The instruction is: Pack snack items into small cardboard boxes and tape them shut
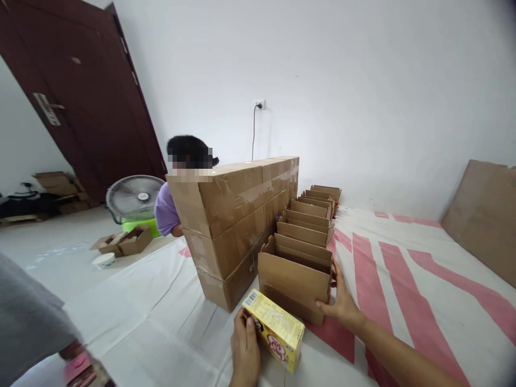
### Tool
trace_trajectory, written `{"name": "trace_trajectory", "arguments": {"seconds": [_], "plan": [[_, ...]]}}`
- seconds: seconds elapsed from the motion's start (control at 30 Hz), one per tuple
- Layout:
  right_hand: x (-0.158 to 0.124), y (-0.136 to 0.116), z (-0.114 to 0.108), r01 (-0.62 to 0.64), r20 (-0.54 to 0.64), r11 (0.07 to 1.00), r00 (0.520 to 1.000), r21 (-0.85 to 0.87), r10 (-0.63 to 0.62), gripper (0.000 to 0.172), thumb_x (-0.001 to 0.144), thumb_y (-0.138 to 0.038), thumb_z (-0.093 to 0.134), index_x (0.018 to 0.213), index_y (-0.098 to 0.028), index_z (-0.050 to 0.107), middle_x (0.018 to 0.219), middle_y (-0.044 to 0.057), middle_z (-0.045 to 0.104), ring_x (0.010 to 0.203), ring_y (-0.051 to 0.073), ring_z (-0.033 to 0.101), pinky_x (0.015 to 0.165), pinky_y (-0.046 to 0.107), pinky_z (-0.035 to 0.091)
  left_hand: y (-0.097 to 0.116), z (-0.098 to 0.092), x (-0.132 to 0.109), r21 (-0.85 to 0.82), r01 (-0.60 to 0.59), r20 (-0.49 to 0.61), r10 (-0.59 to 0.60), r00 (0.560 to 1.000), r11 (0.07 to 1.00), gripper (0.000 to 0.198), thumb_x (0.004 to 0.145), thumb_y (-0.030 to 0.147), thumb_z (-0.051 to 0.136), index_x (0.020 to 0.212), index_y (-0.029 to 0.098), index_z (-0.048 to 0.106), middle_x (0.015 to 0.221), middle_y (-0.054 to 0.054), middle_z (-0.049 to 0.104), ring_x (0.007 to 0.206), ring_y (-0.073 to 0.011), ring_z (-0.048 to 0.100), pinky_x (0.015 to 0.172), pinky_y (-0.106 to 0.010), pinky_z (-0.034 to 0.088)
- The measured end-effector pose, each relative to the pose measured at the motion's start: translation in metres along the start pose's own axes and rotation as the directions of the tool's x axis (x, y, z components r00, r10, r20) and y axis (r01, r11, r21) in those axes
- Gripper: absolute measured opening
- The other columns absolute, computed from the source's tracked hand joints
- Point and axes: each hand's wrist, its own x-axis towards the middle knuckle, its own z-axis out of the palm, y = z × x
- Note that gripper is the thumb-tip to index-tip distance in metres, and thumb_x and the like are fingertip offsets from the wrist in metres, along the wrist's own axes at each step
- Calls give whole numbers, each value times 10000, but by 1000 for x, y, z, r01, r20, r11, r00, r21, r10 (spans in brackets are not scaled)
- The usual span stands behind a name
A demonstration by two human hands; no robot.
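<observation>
My left hand (244, 350) grips the near end of a yellow product box (274, 329), held low just in front of an open brown cardboard carton (291, 284). My right hand (342, 302) rests against the carton's right front corner, thumb on the front face and fingers along the side. That carton is the nearest in a row of several open cartons (308, 220) running away from me.
A stack of large taped cardboard boxes (234, 226) stands left of the row. Behind it sits another person in a purple shirt (166, 210). A floor fan (134, 198), a dark door (84, 97), flat cardboard (481, 215) at right; a white and pink striped sheet (403, 279) covers the floor.
</observation>
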Motion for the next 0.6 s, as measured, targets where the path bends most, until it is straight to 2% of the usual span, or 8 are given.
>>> {"name": "trace_trajectory", "arguments": {"seconds": [0.13, 0.27, 0.4, 0.5, 0.6], "plan": [[1, 3, 0, 36, -5, 999, 999, -31, -36, 1141, 676, -388, 745, 1527, -299, -10, 1569, 133, 194, 1368, 337, 356, 1054, 534, 415, 2, 0, 0, 2, -6, -14, 6, 1000, 1000, 597, 880, 674, 316, 1146, 181, 524, 1097, -127, 669, 1079, -300, 607, 925, -483, 469], [5, 3, 7, 37, 2, 999, 999, -28, -37, 1155, 670, -384, 750, 1526, -300, -21, 1551, 142, 232, 1368, 337, 361, 1036, 532, 431, 3, -2, 1, -15, -4, -10, 4, 1000, 1000, 592, 878, 670, 330, 1145, 182, 533, 1098, -125, 671, 1069, -301, 617, 921, -481, 479], [7, 5, 12, 19, 10, 1000, 1000, -11, -19, 1182, 663, -384, 762, 1525, -322, -44, 1570, 124, 211, 1420, 320, 287, 1099, 541, 360, -2, 0, -3, -51, -16, 22, 17, 1000, 999, 642, 869, 664, 372, 1256, 162, 477, 1191, -150, 630, 1159, -314, 572, 981, -495, 455], [6, 9, 14, -4, 31, 1000, 1000, 5, 4, 1210, 664, -372, 764, 1523, -333, -87, 1597, 120, 146, 1416, 315, 308, 1099, 534, 367, -2, 4, -8, -99, -66, 17, 68, 998, 993, 825, 791, 684, 509, 1399, 152, 342, 1337, -183, 526, 1264, -336, 499, 1053, -510, 406], [4, 14, 14, 4, 38, 999, 999, -33, -3, 1219, 661, -359, 772, 1524, -342, -89, 1610, 114, 127, 1425, 317, 303, 1086, 523, 394, 4, 6, -13, -160, -165, 50, 175, 983, 973, 1041, 681, 649, 657, 1484, 173, 196, 1473, -204, 376, 1369, -368, 388, 1102, -522, 361]]}}
